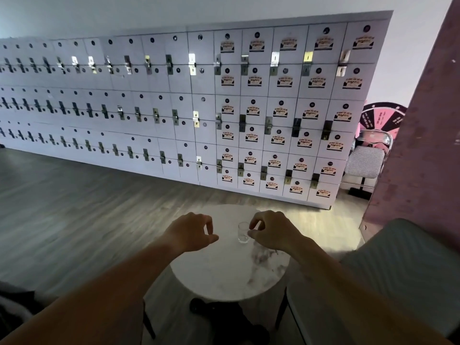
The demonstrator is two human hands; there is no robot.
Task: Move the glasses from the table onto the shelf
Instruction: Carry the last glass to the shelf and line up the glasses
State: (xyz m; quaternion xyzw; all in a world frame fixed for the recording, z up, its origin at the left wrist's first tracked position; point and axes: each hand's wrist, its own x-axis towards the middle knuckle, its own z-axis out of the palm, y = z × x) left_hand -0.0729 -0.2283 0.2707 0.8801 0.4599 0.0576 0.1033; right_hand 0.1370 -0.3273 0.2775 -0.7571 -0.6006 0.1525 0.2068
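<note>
A small clear glass stands upright on the round white marble table, near its far right side. My right hand is at the glass's right side, with thumb and forefinger curled onto its rim and wall. My left hand hovers over the table's left part, a hand's width from the glass, its fingers loosely curled and holding nothing. No shelf is in view.
A long wall of white lockers runs across the back, with wood floor in front. A pink wall rises at the right, a grey cushion beside the table. A folding chair stands far right. Something black lies under the table.
</note>
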